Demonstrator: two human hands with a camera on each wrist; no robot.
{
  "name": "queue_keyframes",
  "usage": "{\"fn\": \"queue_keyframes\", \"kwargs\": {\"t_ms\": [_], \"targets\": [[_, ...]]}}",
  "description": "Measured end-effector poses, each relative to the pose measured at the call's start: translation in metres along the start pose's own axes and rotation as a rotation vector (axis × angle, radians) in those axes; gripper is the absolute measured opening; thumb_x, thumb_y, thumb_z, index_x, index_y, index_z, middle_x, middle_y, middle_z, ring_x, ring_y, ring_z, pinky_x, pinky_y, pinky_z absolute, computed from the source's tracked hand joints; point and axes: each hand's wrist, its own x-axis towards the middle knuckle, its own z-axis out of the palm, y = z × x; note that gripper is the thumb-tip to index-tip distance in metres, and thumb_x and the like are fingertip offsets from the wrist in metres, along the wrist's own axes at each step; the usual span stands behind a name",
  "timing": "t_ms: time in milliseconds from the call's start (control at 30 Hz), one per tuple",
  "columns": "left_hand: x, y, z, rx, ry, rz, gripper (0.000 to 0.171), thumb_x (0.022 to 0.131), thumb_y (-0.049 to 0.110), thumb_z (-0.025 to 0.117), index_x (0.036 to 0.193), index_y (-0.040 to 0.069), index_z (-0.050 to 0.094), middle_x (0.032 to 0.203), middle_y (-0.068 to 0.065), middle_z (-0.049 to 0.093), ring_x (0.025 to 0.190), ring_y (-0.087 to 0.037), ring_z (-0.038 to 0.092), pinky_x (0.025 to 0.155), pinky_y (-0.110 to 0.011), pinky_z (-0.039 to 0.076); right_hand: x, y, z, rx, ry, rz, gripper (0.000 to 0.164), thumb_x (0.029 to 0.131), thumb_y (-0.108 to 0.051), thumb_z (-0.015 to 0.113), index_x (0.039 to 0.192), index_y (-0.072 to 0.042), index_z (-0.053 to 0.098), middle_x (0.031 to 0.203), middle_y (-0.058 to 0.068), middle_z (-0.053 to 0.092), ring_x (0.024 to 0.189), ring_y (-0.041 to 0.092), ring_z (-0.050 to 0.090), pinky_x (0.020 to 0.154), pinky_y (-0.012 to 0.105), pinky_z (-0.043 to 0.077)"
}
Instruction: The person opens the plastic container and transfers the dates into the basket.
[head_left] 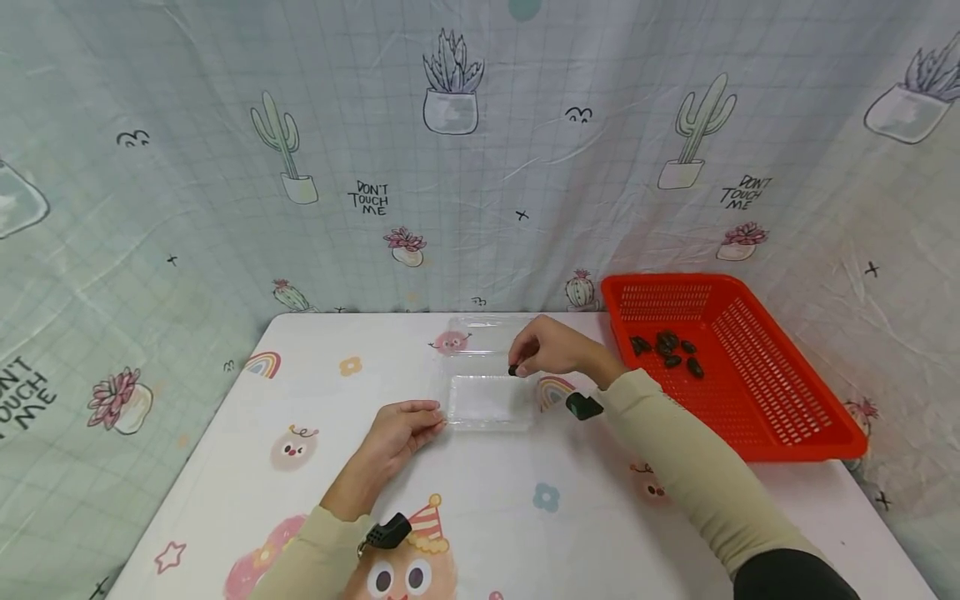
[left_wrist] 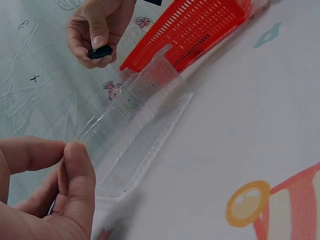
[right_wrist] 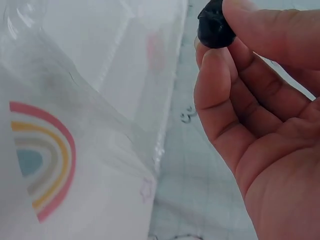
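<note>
A clear plastic clamshell box [head_left: 491, 404] lies open on the table, its lid [head_left: 487, 335] folded back toward the wall. My left hand [head_left: 405, 429] pinches the box's near left edge between thumb and forefinger. Above the box's far right part, my right hand [head_left: 555, 346] holds a small dark, glossy oval piece [right_wrist: 216, 27] between thumb and fingertips. The left wrist view shows this dark piece [left_wrist: 100, 52] held clear of the box. Whether anything lies under the right hand in the box is hard to see.
A red perforated plastic basket [head_left: 813, 408] stands on the table's right side, beyond my right forearm. Several similar dark oval pieces [head_left: 695, 367] lie in its far left part. A printed cloth [head_left: 480, 192] hangs behind the table [head_left: 480, 517].
</note>
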Motion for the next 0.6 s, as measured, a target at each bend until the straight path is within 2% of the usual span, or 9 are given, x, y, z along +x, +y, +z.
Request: {"fn": "queue_keyframes", "kwargs": {"t_ms": [233, 400, 600], "targets": [[0.001, -0.001, 0.001, -0.005, 0.013, -0.005, 0.039, 0.096, -0.01, 0.064, 0.132, -0.019, 0.054, 0.087, -0.004, 0.072, 0.079, -0.012, 0.072, 0.077, -0.023, 0.063, -0.018, 0.002, -0.022, 0.012, 0.073, 0.044, 0.009, 0.092, -0.004, 0.077, 0.099, -0.007, 0.08, 0.094, 0.006, 0.077, 0.085, 0.019, 0.067, 0.084, 0.031, 0.062], [0.002, -0.002, 0.0, 0.0, 0.021, -0.003, 0.04, 0.095, -0.01, 0.065, 0.132, -0.019, 0.055, 0.089, -0.006, 0.073, 0.08, -0.012, 0.072, 0.078, -0.024, 0.064, -0.031, 0.01, -0.038, 0.019, 0.113, 0.036, 0.008, 0.092, -0.003, 0.076, 0.099, -0.004, 0.08, 0.094, 0.01, 0.078, 0.084, 0.02, 0.069, 0.082, 0.03, 0.062], [0.002, -0.001, 0.001, 0.007, 0.011, -0.005, 0.04, 0.095, -0.007, 0.066, 0.132, -0.018, 0.055, 0.091, -0.006, 0.074, 0.081, -0.012, 0.073, 0.079, -0.024, 0.064, -0.05, 0.02, -0.057, 0.008, 0.188, 0.064, 0.008, 0.092, -0.007, 0.078, 0.099, -0.006, 0.08, 0.094, 0.01, 0.077, 0.086, 0.023, 0.068, 0.081, 0.03, 0.06]]}}
